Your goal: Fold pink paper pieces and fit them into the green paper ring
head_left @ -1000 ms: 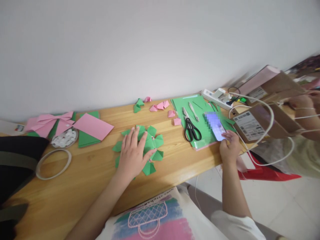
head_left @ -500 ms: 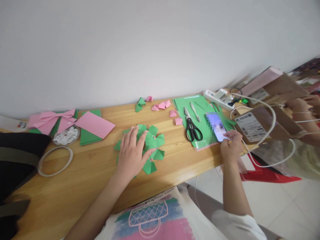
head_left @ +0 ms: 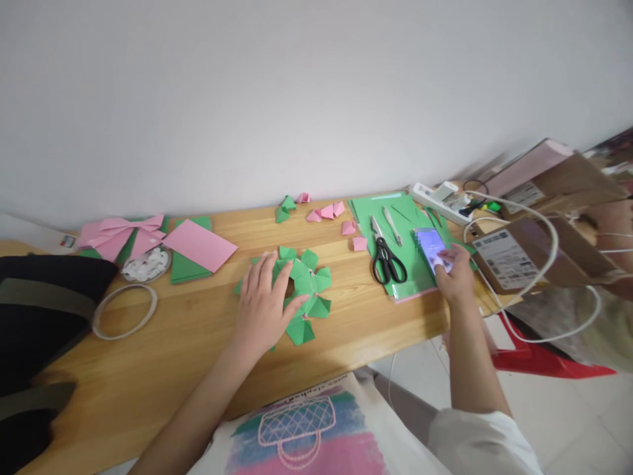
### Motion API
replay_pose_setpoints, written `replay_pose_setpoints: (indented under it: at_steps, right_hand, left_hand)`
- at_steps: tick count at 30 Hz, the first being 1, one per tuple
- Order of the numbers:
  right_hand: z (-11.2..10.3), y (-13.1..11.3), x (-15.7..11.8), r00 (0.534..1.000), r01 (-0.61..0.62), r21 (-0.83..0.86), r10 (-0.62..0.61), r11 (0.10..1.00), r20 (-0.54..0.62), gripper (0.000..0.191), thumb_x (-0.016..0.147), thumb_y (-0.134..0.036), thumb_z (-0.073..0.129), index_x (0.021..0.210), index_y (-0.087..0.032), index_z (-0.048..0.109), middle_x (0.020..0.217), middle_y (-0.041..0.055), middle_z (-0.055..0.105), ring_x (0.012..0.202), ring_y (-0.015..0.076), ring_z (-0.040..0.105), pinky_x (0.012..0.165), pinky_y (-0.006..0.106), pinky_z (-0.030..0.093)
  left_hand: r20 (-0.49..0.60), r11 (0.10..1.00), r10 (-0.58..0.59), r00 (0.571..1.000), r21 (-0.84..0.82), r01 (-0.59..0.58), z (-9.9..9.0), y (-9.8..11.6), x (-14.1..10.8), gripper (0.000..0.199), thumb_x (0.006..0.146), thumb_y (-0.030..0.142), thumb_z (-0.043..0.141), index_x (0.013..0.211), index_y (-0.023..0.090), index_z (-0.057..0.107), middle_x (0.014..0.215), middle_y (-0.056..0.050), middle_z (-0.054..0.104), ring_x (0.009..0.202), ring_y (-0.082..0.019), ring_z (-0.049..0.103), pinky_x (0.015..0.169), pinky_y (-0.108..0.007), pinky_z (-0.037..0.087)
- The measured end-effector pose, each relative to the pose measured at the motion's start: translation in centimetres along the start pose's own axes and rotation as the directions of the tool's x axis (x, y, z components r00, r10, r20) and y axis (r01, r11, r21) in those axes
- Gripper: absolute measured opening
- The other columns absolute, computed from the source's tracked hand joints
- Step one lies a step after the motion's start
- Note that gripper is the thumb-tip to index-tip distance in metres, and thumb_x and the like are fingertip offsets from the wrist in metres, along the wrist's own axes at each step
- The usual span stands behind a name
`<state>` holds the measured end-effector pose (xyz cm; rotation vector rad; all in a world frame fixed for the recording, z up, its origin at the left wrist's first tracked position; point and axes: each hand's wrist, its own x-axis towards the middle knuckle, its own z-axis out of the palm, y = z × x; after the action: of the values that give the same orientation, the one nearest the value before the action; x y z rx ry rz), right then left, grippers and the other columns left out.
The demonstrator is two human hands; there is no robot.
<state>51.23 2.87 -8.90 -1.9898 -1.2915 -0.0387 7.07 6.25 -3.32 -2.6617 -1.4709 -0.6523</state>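
Observation:
My left hand (head_left: 260, 303) lies palm down with its fingers spread on a ring-shaped wreath of folded green paper (head_left: 316, 284), covering its left side. At the right, my right hand (head_left: 455, 274) is closed at a phone (head_left: 429, 245) with a lit purple screen; thumb and fingers rest over its lower right part. Under the phone is a sheet of green paper (head_left: 366, 210). Black-handled scissors (head_left: 388, 264) and a white craft knife (head_left: 393, 225) lie on it, left of the phone.
Small folded pink pieces (head_left: 332, 211) lie behind the wreath. Pink paper (head_left: 200, 245), a pink bow (head_left: 123, 234) and a roll of tape (head_left: 124, 311) are at the left. A power strip (head_left: 442, 203), cardboard boxes (head_left: 568, 254) and another person's arm (head_left: 613, 227) are at the right.
The view has shifted slightly, moving the scene to the right. My right thumb and fingers have moved further onto the phone, and its screen picture has changed. My left hand stays on the wreath.

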Motion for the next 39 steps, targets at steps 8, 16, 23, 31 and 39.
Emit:
replay_pose_setpoints:
  at_steps: [8, 16, 23, 31, 39]
  right_hand:
    - [-0.1, 0.0, 0.3, 0.998, -0.015, -0.005, 0.015, 1.000, -0.060, 0.060, 0.063, -0.028, 0.055, 0.121, -0.016, 0.045, 0.105, 0.0137, 0.061, 0.098, 0.0304, 0.064, 0.089, 0.054, 0.051]
    - [-0.8, -1.0, -1.4, 0.984, 0.008, -0.048, -0.016, 0.999, -0.180, 0.053, 0.061, -0.025, 0.054, 0.113, -0.018, 0.051, 0.111, 0.0126, 0.056, 0.107, 0.0336, 0.058, 0.096, 0.056, 0.045]
    - [-1.3, -0.6, -3.2, 0.947, -0.097, -0.089, 0.065, 0.991, -0.314, 0.038, 0.056, -0.014, 0.051, 0.094, -0.015, 0.053, 0.095, 0.0118, 0.054, 0.104, 0.0357, 0.055, 0.098, 0.058, 0.041]
    - [-1.2, -0.6, -3.6, 0.918, -0.136, -0.084, 0.094, 0.987, -0.386, 0.031, 0.062, -0.010, 0.045, 0.091, -0.017, 0.053, 0.094, 0.0099, 0.054, 0.102, 0.0311, 0.056, 0.095, 0.055, 0.043]
    - [-1.1, -0.9, -4.2, 0.901, -0.136, -0.087, 0.087, 0.987, -0.425, 0.034, 0.063, -0.012, 0.044, 0.095, -0.016, 0.055, 0.098, 0.0125, 0.060, 0.100, 0.0304, 0.061, 0.094, 0.051, 0.047]
  left_hand:
    - [0.000, 0.999, -0.025, 1.000, -0.044, 0.025, 0.0, -0.3, -0.1, 0.054, 0.094, 0.049, 0.046, 0.130, 0.010, 0.054, 0.139, -0.025, 0.049, 0.131, -0.041, 0.045, 0.103, -0.058, 0.041]
    - [-0.061, 0.985, -0.166, 0.984, -0.048, 0.163, -0.9, -3.1, -0.9, 0.041, 0.094, 0.039, 0.047, 0.123, 0.011, 0.057, 0.133, -0.023, 0.054, 0.127, -0.037, 0.049, 0.103, -0.055, 0.041]
    - [0.023, 0.953, -0.252, 0.968, -0.170, 0.252, -1.9, -5.6, -2.6, 0.033, 0.094, 0.035, 0.041, 0.101, 0.017, 0.067, 0.109, -0.013, 0.069, 0.104, -0.028, 0.063, 0.094, -0.046, 0.049]
    - [0.124, 0.913, -0.290, 0.949, -0.260, 0.313, -2.4, -5.4, -2.9, 0.026, 0.092, 0.034, 0.045, 0.093, 0.021, 0.067, 0.102, -0.008, 0.073, 0.101, -0.024, 0.066, 0.093, -0.041, 0.052]
    - [0.134, 0.912, -0.292, 0.947, -0.258, 0.318, -2.2, -5.4, -3.2, 0.026, 0.091, 0.037, 0.045, 0.090, 0.023, 0.066, 0.100, -0.007, 0.074, 0.099, -0.025, 0.067, 0.091, -0.042, 0.053]
